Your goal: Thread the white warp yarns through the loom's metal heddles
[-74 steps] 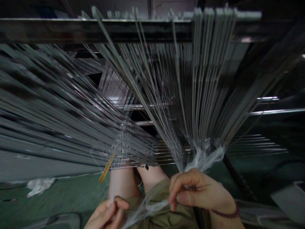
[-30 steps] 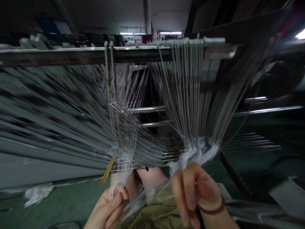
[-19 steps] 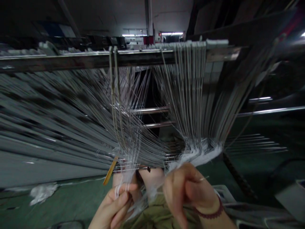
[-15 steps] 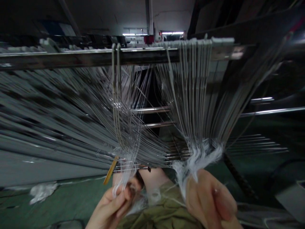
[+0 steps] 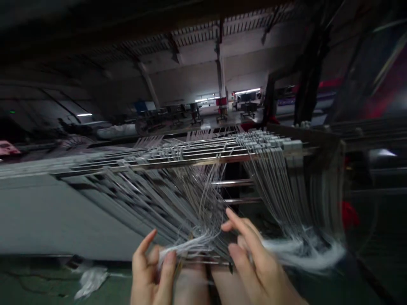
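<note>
My left hand (image 5: 155,271) pinches a bundle of white threads (image 5: 190,245) between thumb and fingers, its index finger raised. The bundle runs right and up into the grey strands (image 5: 178,199) hanging from the metal bars (image 5: 203,163). To the right, my right hand (image 5: 254,254) has its index finger extended and its thumb apart. A second white thread bundle (image 5: 314,254) passes behind that hand; its near end is hidden, and whether the lower fingers hold it is unclear. More strands (image 5: 286,190) hang above this bundle.
Two shiny rods (image 5: 237,183) cross the gap between the strand groups. A grey sheet (image 5: 79,216) fills the left side. White scrap (image 5: 91,281) lies on the green floor at lower left. Behind stand a dark frame, distant equipment and lights. My legs are below.
The view has tilted up, showing more of the room. My right hand has moved left towards the middle strands and its index finger has stretched out. My left hand still grips its bundle.
</note>
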### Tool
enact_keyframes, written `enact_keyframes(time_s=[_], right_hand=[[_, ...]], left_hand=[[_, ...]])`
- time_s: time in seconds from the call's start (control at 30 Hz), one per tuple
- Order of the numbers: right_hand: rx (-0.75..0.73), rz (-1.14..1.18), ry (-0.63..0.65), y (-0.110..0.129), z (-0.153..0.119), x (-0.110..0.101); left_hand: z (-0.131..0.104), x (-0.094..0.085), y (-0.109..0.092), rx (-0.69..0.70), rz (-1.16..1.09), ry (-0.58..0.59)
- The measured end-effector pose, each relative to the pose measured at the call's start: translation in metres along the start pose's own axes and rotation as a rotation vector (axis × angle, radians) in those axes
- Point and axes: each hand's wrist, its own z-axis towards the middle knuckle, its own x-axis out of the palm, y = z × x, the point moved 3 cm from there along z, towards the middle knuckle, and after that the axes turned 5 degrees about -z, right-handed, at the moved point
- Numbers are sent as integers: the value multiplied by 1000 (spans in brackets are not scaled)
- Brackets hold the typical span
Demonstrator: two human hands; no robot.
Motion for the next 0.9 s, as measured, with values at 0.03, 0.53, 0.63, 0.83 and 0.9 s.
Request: enact_keyframes(time_s=[0.03,0.53,0.63,0.83,0.9], right_hand=[[-22,-46,-49,7,9,8],[-230,-146,279,32,62,29],[-199,38,97,22,64,13],[-230,-62,-231,8,71,11],[-309,-136,-285,11,74,16]], left_hand=[[9,4,-10,73,29,-1],[72,61,-87,379,182,26],[77,58,-85,455,121,-49],[81,55,-85,607,34,-182],[85,58,-87,649,-52,-154]])
